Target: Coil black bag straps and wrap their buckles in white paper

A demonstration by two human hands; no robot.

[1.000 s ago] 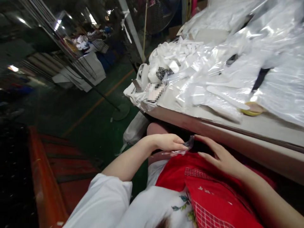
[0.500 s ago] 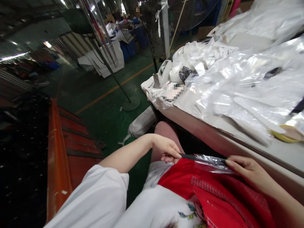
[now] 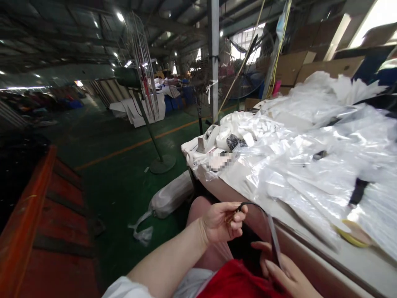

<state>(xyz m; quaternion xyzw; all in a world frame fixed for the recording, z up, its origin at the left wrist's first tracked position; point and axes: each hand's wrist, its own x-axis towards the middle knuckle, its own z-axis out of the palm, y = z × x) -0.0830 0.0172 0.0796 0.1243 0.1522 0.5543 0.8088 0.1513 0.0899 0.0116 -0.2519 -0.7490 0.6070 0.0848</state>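
My left hand [image 3: 221, 223] is closed around one end of a thin black strap [image 3: 256, 204], raised above my lap. Gold-coloured metal shows between its fingers, though its exact shape is hard to make out. From there the strap arches to the right and bends down into a narrow clear plastic sleeve [image 3: 273, 231]. Lower down, my right hand [image 3: 283, 269] grips the sleeved part between thumb and fingers, some of them blurred. Red cloth [image 3: 242, 281] lies across my lap beneath both hands.
A white-covered table [image 3: 232, 176] to the right bears heaped clear plastic bags [image 3: 297, 165], a yellow tape roll [image 3: 353, 238] and a blurred-out flat object. A stand fan [image 3: 163, 163] and white bundle [image 3: 173, 194] are on the green floor. An orange-red bin [image 3: 58, 231] stands left.
My left hand has lifted the strap's end, and the strap, stretched level before, now curves downward. My right hand has come inward and lower. The view has tilted up.
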